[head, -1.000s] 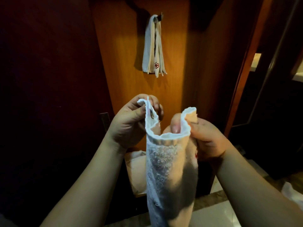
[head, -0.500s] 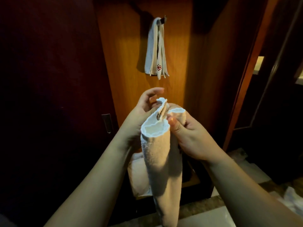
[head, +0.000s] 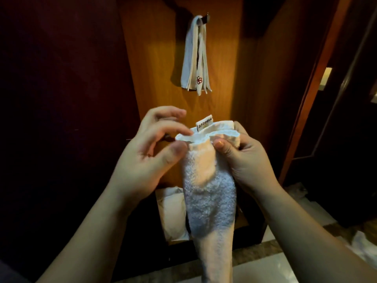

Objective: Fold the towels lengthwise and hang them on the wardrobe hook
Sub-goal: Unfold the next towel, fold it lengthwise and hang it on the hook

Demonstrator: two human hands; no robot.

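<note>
While both hands are raised before the open wardrobe, the scene reads as follows.

Held towel: a white terry towel (head: 210, 193), folded into a long narrow strip, hangs down between the two hands; a small white label (head: 204, 125) stands up at its top edge.

Right hand: the right hand (head: 242, 158) grips the top of the folded towel, thumb in front and fingers curled behind the cloth.

Left hand: the left hand (head: 149, 154) has its fingers loose and spread; fingertips and thumb touch the left end of the top hem, and I cannot tell if they pinch it.

Hung towel: a white folded towel with a small red flower mark (head: 194, 58) hangs from the dark metal hook (head: 205, 18) on the orange-brown wooden back panel (head: 159, 68).

Wardrobe floor: more pale cloth (head: 173, 213) lies at the bottom edge, behind the held towel.
</note>
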